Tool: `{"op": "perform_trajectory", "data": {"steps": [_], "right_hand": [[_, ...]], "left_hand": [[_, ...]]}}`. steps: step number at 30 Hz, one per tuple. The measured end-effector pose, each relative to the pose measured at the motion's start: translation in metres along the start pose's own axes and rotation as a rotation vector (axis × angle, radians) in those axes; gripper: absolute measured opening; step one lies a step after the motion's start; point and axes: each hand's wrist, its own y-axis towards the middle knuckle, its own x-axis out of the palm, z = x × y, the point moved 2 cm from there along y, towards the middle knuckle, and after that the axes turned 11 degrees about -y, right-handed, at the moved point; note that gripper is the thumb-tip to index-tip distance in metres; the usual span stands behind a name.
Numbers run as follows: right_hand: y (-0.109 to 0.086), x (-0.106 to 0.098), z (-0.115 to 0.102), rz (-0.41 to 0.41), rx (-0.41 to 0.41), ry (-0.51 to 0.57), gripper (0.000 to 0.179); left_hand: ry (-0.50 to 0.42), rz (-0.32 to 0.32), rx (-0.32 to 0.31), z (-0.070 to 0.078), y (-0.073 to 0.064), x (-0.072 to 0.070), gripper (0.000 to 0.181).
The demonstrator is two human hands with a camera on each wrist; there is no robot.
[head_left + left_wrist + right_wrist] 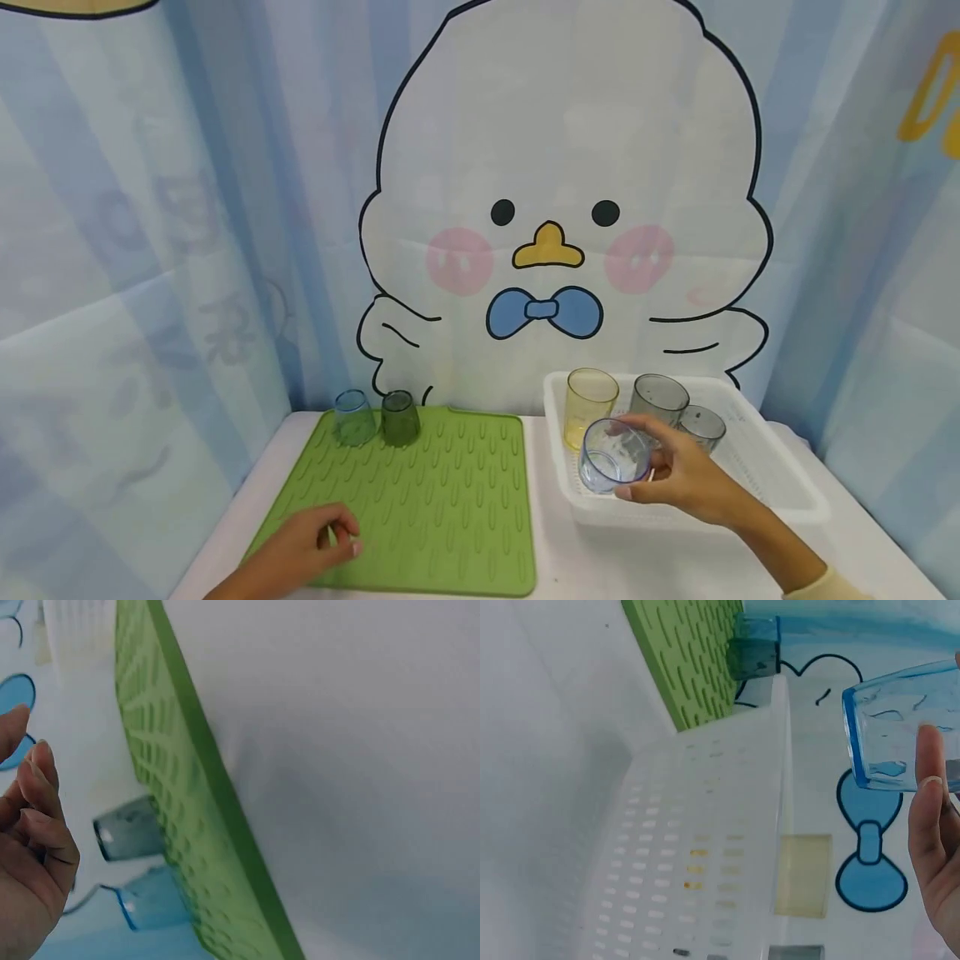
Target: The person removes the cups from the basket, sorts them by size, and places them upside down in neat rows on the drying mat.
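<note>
My right hand (686,475) grips a clear blue-tinted glass (615,458) by its side, fingers and thumb around it. In the right wrist view the glass (889,735) is higher than the rim of the white basket (780,475). Behind it in the basket stand a yellow glass (588,400), a larger grey glass (660,396) and a smaller grey glass (703,427). My left hand (307,542) hangs with loosely curled fingers over the near left part of the green mat (450,517), holding nothing.
At the mat's far left edge a blue glass (354,421) and a dark grey-green glass (401,421) stand side by side. The white table (551,550) shows between mat and basket. A printed curtain (555,125) hangs behind and along both sides.
</note>
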Motion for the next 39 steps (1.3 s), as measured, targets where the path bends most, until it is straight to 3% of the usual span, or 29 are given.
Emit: {"op": "perform_trajectory", "data": {"steps": [4,7,15,23,28,31,39], "right_hand": [[-0.003,0.013,-0.015,-0.004,-0.047,0.015,0.075],[-0.005,0.022,-0.025,-0.016,-0.038,0.015,0.074],[-0.010,0.050,-0.043,-0.038,-0.085,0.030,0.067],[-0.012,0.079,-0.054,-0.127,-0.065,0.127,0.069],[-0.013,0.094,-0.054,-0.168,-0.062,0.161,0.070],[-0.012,0.100,-0.053,-0.175,-0.101,0.157,0.070],[-0.008,0.111,-0.053,-0.216,-0.129,0.169,0.066]], "left_hand": [[-0.017,-0.022,0.039,0.017,0.005,0.015,0.020],[-0.035,-0.041,0.083,0.028,0.008,0.025,0.020],[-0.064,-0.028,0.109,0.061,0.013,0.051,0.028],[-0.010,0.011,0.277,0.092,0.012,0.078,0.049],[0.018,0.005,0.344,0.102,0.016,0.091,0.059],[0.027,-0.014,0.366,0.105,0.019,0.096,0.063],[-0.012,-0.074,0.327,0.108,0.025,0.107,0.070]]}}
